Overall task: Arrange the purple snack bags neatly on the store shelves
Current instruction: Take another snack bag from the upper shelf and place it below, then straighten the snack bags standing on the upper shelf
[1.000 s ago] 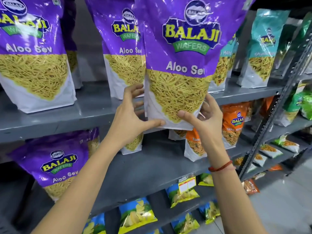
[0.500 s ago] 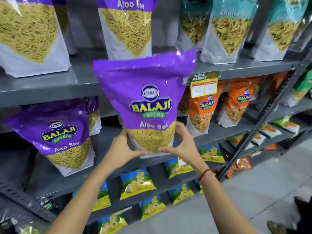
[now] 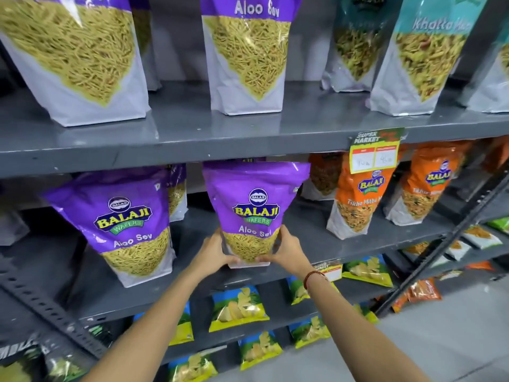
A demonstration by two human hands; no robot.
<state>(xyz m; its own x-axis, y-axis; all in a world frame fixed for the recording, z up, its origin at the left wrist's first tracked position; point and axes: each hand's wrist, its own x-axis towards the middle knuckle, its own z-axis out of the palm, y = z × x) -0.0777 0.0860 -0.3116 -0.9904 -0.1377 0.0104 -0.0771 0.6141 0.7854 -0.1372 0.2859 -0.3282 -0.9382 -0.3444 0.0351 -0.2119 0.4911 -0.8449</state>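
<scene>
The purple snack bag, held out in front of the racks half a second ago, has been carried down and inward to the middle shelf, its base now at that shelf's front edge and its top just under the shelf above. This suggests placement is nearly done; only squaring and release seem left. The left hand and right hand clamp the bag's lower corners, fingers wrapped round the sides with thumbs across the front. To the left of it on the same shelf stands a neighbouring purple bag, tilted; orange bags stand on its other side. The pouch is glossy, crinkled film, a flat-bottomed stand-up shape with a printed panel of thin yellow strands. The shelf is smooth grey painted metal.
</scene>
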